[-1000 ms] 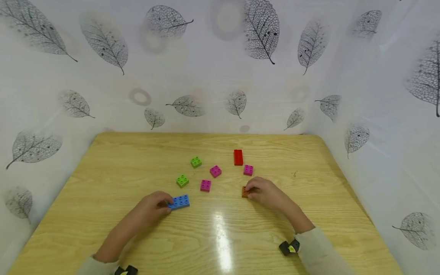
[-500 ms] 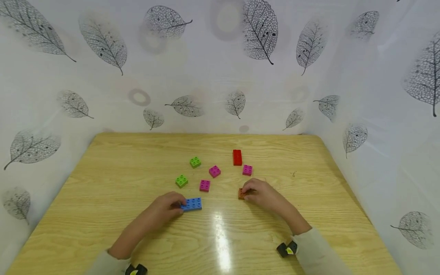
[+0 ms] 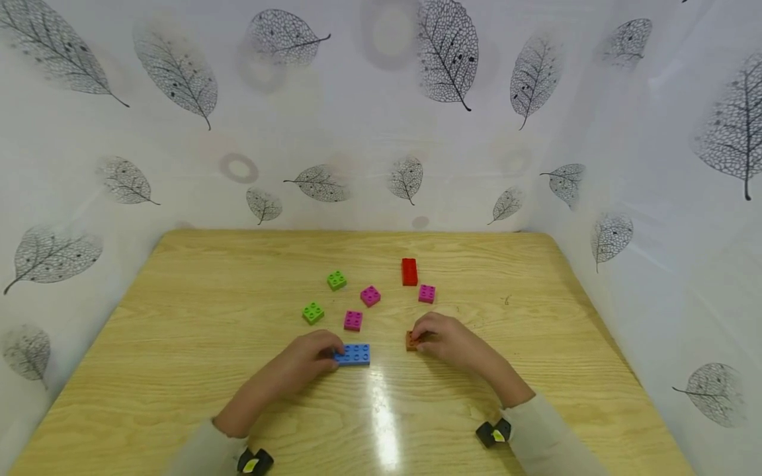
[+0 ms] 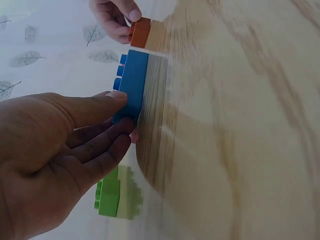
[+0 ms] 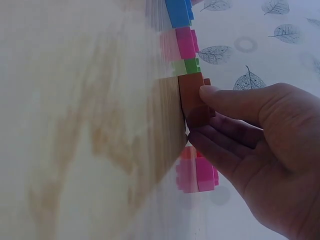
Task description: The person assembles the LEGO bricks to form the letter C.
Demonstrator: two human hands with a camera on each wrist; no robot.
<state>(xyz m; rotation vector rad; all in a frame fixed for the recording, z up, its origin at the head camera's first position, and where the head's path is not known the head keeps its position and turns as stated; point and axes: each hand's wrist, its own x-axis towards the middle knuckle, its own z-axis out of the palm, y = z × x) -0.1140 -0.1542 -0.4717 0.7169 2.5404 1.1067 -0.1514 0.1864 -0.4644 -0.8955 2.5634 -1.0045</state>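
Note:
My left hand (image 3: 312, 357) pinches the left end of a long blue toy building brick (image 3: 357, 354), studs up, at the middle of the table. In the left wrist view, thumb and fingertips grip the blue brick (image 4: 133, 82) from its two sides. To the right, my right hand (image 3: 443, 336) pinches a small orange brick (image 3: 411, 341), partly hidden behind its fingers. The right wrist view shows the thumb on one side of the orange brick (image 5: 192, 100) and the fingers on the other. A short gap lies between the blue and orange bricks.
Behind the hands lie two green bricks (image 3: 313, 313), several pink bricks (image 3: 353, 320) and a red brick (image 3: 409, 272). The wooden table (image 3: 208, 277) meets a white leaf-patterned curtain (image 3: 351, 119) at its back and sides.
My left hand has moved right with the blue brick, which has turned level with the table's edge. My right hand has shifted slightly left with the orange brick, so the gap has narrowed.

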